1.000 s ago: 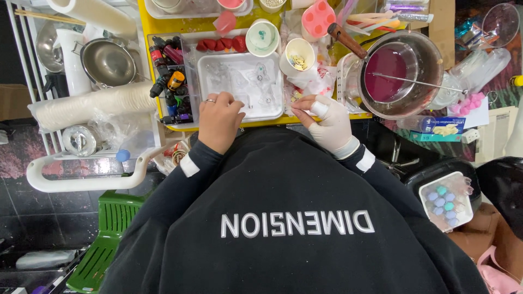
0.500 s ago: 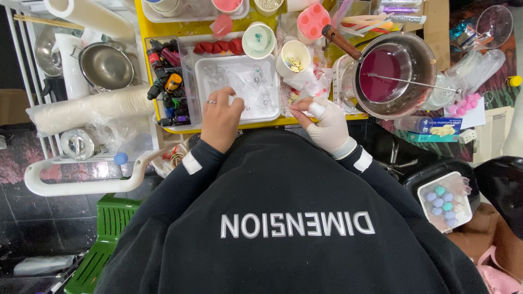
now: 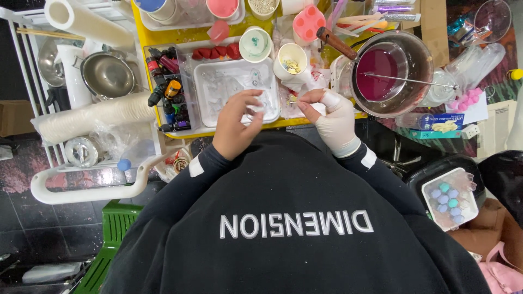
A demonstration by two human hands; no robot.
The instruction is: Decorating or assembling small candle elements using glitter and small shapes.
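Both hands work at the near edge of the clear tray (image 3: 237,92) on the yellow counter (image 3: 143,32).

The tray lies long side across. The bare left hand (image 3: 238,124) curls over its front rim, fingers bent, grip unclear. The gloved right hand (image 3: 330,117) pinches a tiny piece (image 3: 293,100), too small to tell its direction, just right of the tray, below the white cup (image 3: 292,60). A pot (image 3: 393,73) of red liquid crowds the right; bottles (image 3: 166,90) hem the left.

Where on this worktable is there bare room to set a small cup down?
Hardly anywhere. A bare yellow strip runs between the back cups and the clear tray. Bottles, paper cups and the pot crowd the rest.
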